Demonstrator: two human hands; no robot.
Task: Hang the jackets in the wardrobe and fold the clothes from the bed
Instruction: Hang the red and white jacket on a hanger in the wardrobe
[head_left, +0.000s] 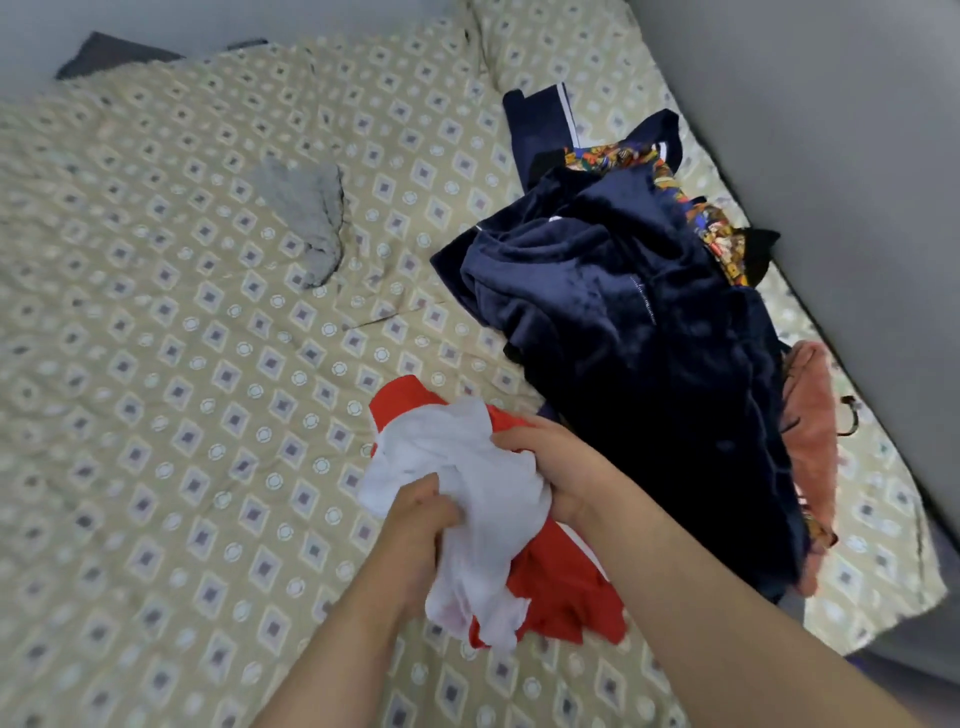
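Note:
A bunched white garment (478, 499) is held low in the middle of the head view, above the bed. My left hand (421, 525) grips its lower left part and my right hand (550, 457) grips its upper right edge. Under it lies a red garment (561, 587) on the bed. To the right sits a pile with a dark navy velvety jacket (634, 332) on top, a colourful patterned piece (711, 228) behind it and a pink-orange garment (810, 431) at its right side.
The bed (171, 395) has a beige cover with a diamond pattern. A folded grey cloth (306, 218) lies toward the middle. A grey wall (831, 156) runs along the bed's right side. A dark pillow (109, 52) shows at the far left corner.

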